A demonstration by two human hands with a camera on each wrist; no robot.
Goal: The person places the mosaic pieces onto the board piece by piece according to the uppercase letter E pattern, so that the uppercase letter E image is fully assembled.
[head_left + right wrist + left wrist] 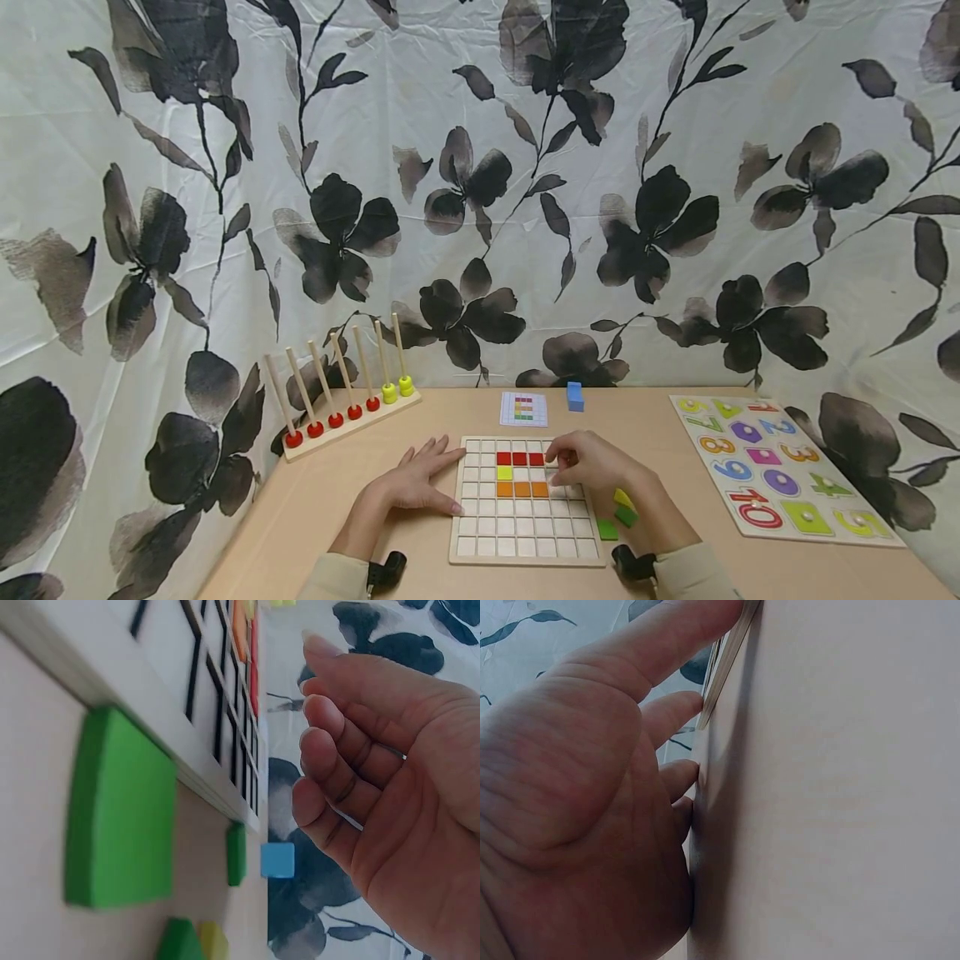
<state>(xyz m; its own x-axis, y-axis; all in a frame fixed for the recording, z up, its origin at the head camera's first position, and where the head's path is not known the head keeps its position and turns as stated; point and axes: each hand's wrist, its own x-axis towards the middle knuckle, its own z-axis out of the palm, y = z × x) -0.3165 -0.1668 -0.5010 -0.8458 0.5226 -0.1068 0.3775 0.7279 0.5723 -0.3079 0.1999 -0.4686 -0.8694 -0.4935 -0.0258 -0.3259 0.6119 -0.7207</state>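
A white gridded board [527,562] with a pale wooden rim lies on the table. On it sit red tiles [519,458] in one row, a yellow tile [504,472] below, and orange tiles [522,489] under that. My left hand [415,481] rests at the board's left edge, fingers spread, thumb and index touching the rim. My right hand [592,460] hovers over the board's right side, beside the red row. Its fingers [322,761] are loosely bent, thumb apart from the index, and no tile shows between them.
Loose green tiles [607,530] and a yellow piece [623,499] lie right of the board. Behind it are a pattern card [523,409] and a blue block [575,397]. A peg rack with beads [352,423] stands back left; a number puzzle board [783,471] lies right.
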